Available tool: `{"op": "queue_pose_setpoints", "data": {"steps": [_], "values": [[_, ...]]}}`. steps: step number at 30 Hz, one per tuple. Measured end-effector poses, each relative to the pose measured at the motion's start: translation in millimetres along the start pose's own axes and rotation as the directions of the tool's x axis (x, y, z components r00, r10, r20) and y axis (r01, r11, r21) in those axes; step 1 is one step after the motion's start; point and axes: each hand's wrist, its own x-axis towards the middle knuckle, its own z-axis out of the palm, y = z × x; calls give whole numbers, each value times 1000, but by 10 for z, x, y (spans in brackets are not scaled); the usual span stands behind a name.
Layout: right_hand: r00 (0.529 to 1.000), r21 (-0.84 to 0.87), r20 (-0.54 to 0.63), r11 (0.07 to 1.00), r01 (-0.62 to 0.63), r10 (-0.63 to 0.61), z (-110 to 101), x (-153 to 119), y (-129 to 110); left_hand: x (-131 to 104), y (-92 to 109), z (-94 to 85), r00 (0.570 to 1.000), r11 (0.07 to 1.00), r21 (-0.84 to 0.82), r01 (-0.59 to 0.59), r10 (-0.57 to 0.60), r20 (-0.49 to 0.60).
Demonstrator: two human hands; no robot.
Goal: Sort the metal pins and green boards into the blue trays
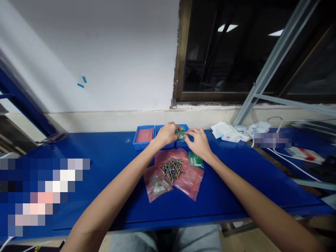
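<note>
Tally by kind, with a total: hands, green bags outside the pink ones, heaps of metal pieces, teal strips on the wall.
Bare hands, left and right: 2
Green translucent plastic bags, one held, one lying: 2
Heap of slim metal pieces: 1
Small rectangular teal strips: 2
Total: 7

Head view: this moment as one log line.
left hand, right hand: at small green plastic bag | slim metal fasteners: piled on pink plastic bags | blue plastic bins: beyond pile

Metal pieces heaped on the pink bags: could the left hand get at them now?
Probably yes: the metal pieces lie uncovered on the pink bags, close to the left hand, though it seems to hold a green bag.
</note>
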Motion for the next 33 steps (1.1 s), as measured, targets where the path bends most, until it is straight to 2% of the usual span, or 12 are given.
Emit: {"op": "queue_pose_setpoints", "data": {"steps": [4,6,8,10,12,13,17,21,24,29,31,33], "values": [[996,54,-68,997,55,-51,-82,-9,-85,-140,-1,-264,994,998,29,-51,54,-91],[993,127,-35,985,121,-117,-149,-14,-158,-303,-31,-405,992,995,9,-95,95,-85],[966,241,127,952,190,-225,-214,-31,-250,-520,-78,-511,990,990,-27,-138,136,-46],[884,319,330,920,228,-333,-254,-68,-349,-758,-135,-558,990,989,-53,-138,138,-1],[811,315,442,913,260,-383,-258,-119,-435,-966,-196,-552,989,990,-73,-121,126,72],[794,298,465,914,277,-392,-250,-146,-468,-1046,-224,-538,986,991,-72,-113,121,116],[788,258,462,912,320,-407,-193,-228,-547,-1181,-301,-509,945,997,-55,-50,65,322],[777,327,428,880,344,-463,-175,-281,-620,-1181,-305,-585,868,992,-67,111,-64,493],[751,374,425,854,362,-505,-186,-329,-692,-1191,-288,-620,819,982,-53,182,-121,561],[682,414,411,791,451,-604,-182,-389,-765,-1198,-300,-587,788,964,-164,209,-67,612],[646,435,391,750,498,-656,-162,-403,-772,-1192,-314,-587,770,965,-161,205,-58,635],[631,442,377,730,521,-678,-138,-417,-771,-1187,-323,-603,751,970,-139,197,-58,657]]}}
